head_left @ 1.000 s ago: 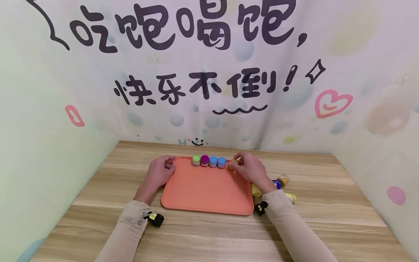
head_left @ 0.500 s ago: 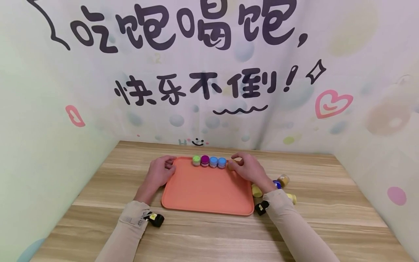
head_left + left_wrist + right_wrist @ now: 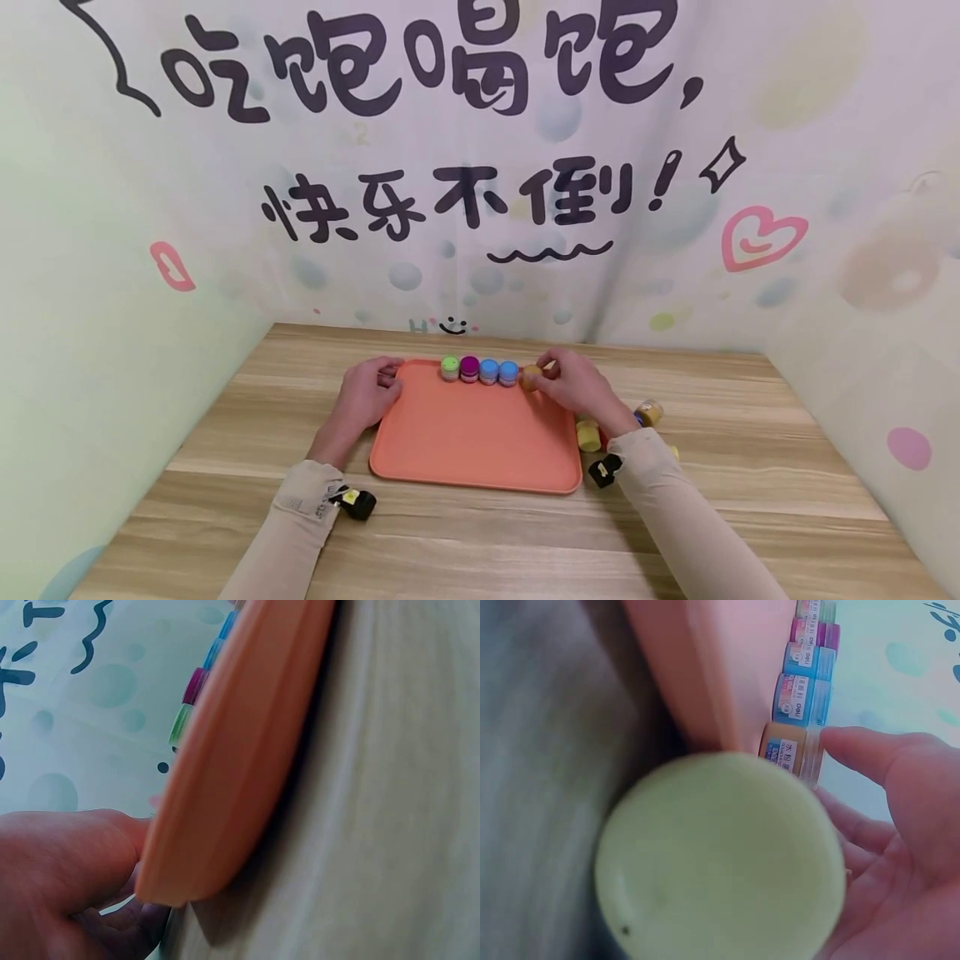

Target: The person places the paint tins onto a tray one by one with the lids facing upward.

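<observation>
In the head view an orange tray (image 3: 472,442) lies on the wooden table. Along its far edge stand a green paint jar (image 3: 450,369), a purple paint jar (image 3: 469,369) and two blue paint jars (image 3: 489,372), side by side. My right hand (image 3: 577,385) pinches an ochre paint jar (image 3: 532,378) by its lid at the right end of this row. The right wrist view shows that ochre jar (image 3: 784,746) upright, with thumb and fingers at its lid. At the tray's far left corner, my left hand (image 3: 367,392) holds the rim, thumb against it in the left wrist view.
Right of the tray lie a yellow jar (image 3: 588,436) and another ochre jar (image 3: 649,412); more jars are partly hidden under the right forearm. A pale yellow-green round jar end (image 3: 720,855) fills the front of the right wrist view. A printed curtain (image 3: 480,283) hangs behind the table.
The right forearm has swung slightly to the right, covering more of the blue jar beside the tray. More of the pinched ochre jar shows between the fingers. The left hand and tray stay put.
</observation>
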A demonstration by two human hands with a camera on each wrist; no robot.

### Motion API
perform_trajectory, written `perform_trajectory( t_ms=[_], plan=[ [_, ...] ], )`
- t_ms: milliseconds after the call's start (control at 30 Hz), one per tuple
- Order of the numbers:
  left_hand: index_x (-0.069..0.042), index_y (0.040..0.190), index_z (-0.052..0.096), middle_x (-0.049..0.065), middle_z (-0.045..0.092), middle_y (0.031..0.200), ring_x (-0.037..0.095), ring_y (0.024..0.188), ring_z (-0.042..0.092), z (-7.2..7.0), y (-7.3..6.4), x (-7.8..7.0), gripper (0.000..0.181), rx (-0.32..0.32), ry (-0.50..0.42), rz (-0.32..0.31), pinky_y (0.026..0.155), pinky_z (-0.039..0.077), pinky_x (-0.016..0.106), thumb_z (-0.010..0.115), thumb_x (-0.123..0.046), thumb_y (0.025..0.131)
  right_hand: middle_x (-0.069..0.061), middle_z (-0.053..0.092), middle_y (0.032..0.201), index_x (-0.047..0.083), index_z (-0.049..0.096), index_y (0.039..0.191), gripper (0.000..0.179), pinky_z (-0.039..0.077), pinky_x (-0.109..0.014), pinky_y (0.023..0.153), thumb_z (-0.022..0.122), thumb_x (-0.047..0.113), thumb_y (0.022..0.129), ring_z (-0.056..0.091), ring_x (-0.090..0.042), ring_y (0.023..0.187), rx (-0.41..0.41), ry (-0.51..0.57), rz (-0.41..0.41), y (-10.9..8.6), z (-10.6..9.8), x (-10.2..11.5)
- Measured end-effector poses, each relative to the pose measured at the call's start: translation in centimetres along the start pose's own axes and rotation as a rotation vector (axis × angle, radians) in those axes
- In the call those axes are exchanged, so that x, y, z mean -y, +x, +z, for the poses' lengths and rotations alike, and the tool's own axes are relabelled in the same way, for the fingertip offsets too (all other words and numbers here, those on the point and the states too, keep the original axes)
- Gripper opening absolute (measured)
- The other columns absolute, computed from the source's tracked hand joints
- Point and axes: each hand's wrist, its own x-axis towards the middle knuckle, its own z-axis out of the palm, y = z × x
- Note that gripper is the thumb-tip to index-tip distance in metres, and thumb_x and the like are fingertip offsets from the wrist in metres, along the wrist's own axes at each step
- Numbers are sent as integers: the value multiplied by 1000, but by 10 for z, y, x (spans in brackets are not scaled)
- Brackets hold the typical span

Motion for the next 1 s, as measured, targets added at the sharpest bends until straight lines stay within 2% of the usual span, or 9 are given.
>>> perform_trajectory(
  t_ms=[333, 533, 1000],
  plan=[
    [-3, 139, 71, 17, 78, 122, 30, 108, 77, 0, -2, 0, 37, -11, -8, 17, 97, 64, 49, 69, -7, 101, -5, 74, 97, 14, 70, 105, 40, 51, -31, 65, 78, 52, 97, 65, -20, 82, -23, -65, 31, 3, 3, 2],
    [-3, 139, 71, 17, 78, 123, 30, 108, 78, 0, -2, -3, 38, -14, -12, 16, 97, 64, 49, 69, -7, 101, -4, 71, 95, 14, 66, 101, 41, 50, -30, 65, 78, 53, 97, 63, -19, 80, -21, -48, 21, 4, 5, 2],
    [-2, 138, 71, 18, 78, 123, 31, 108, 77, 1, -2, -2, 37, -12, -13, 23, 97, 65, 49, 69, -6, 102, -2, 69, 84, 13, 69, 92, 41, 47, -29, 60, 75, 53, 99, 61, -18, 74, -10, -33, -15, 11, 10, -2]
  ],
)
